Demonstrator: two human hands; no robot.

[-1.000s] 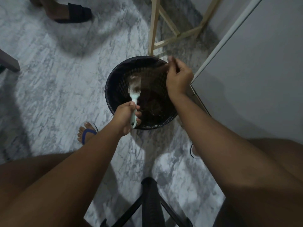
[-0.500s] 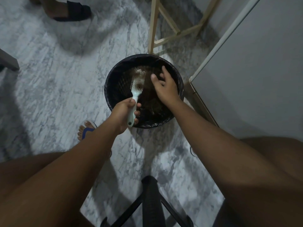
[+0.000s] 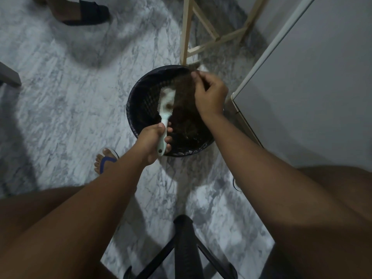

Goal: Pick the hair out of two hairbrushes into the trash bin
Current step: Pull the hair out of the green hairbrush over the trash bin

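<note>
The left hand (image 3: pixel 153 141) is wrapped tight around the handle of a pale green hairbrush (image 3: pixel 166 109). The brush is held over the black trash bin (image 3: pixel 136 103), which stands on the marble floor (image 3: pixel 60 87). The right hand (image 3: pixel 210 95) is up by the bin's far rim. Its fingers (image 3: pixel 196 76) pinch a brown sheet of hair (image 3: pixel 184 91) that stretches down to the brush.

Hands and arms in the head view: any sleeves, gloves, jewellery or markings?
Both are bare. The left hand and right hand wear no gloves, and no rings or wristbands show. Both forearms run uncovered to the bottom edge of the frame, with no sleeve, watch or strap visible. No tattoos or other markings can be made out, though the light is dim and the nearer parts are soft.
</note>
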